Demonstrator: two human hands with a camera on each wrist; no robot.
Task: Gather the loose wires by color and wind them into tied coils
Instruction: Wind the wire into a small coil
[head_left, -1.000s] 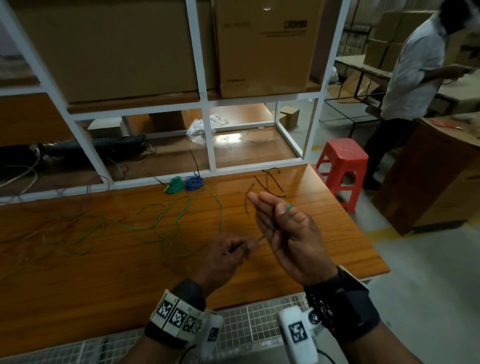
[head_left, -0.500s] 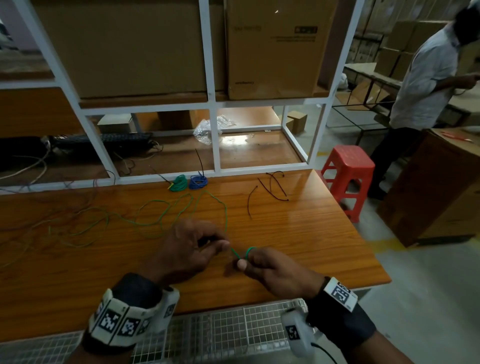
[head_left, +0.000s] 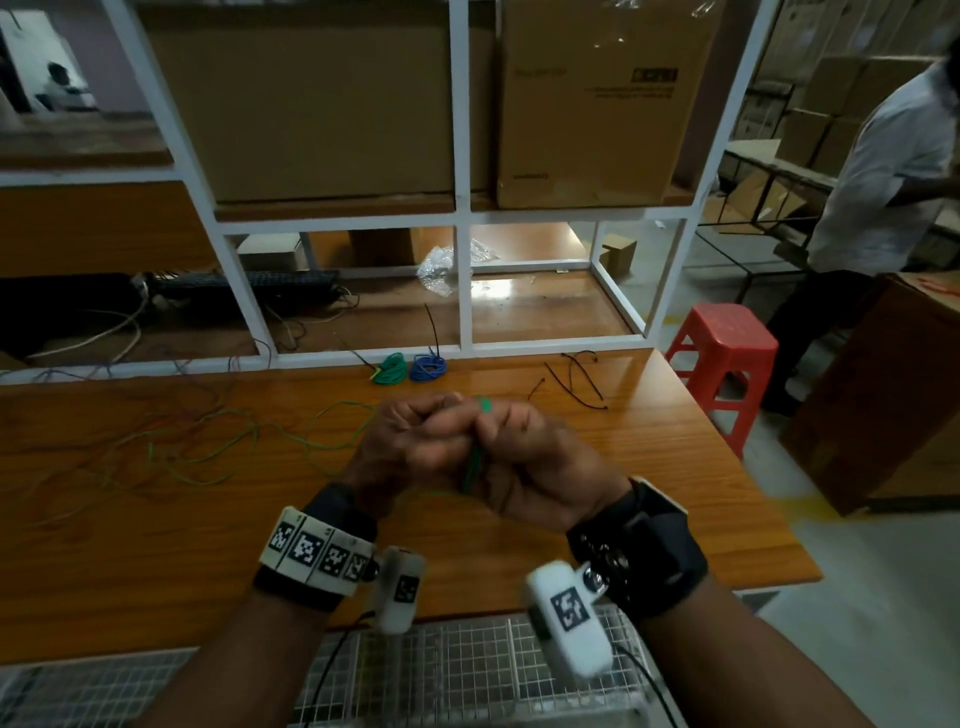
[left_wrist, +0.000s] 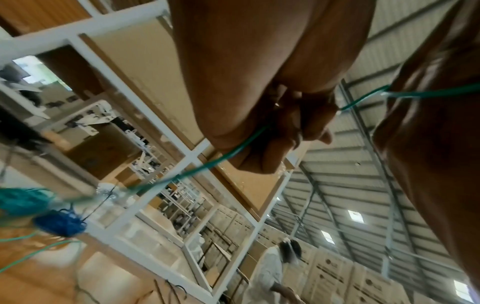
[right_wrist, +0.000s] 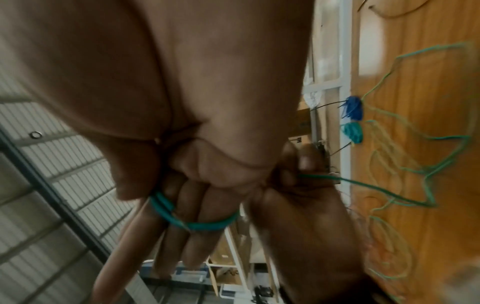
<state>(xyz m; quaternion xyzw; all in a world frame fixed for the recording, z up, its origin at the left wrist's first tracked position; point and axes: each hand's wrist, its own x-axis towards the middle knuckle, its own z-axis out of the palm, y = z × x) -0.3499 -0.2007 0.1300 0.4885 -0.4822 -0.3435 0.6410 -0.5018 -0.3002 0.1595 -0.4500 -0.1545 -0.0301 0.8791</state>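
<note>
My two hands meet above the middle of the wooden table (head_left: 675, 467). My left hand (head_left: 421, 436) pinches a green wire (left_wrist: 233, 151) between its curled fingertips (left_wrist: 283, 131). From there the wire runs across to my right hand (head_left: 524, 452), where green loops (right_wrist: 197, 223) are wound round the fingers (right_wrist: 187, 242). Only a short green stretch (head_left: 474, 465) shows between the hands in the head view. The wire's loose length (head_left: 234, 441) trails left over the table in slack curves.
A tied green coil (head_left: 389, 370) and a tied blue coil (head_left: 428, 366) lie by the white shelf frame (head_left: 462, 291). Black cable ties (head_left: 576, 379) lie at the back right. Faint reddish wires (head_left: 182, 410) spread left. A red stool (head_left: 727, 353) and a standing person (head_left: 883, 197) are beyond the table's right edge.
Both hands have lifted off the table and closed together. The green wire that was stretched between them low down is now looped round my right fingers.
</note>
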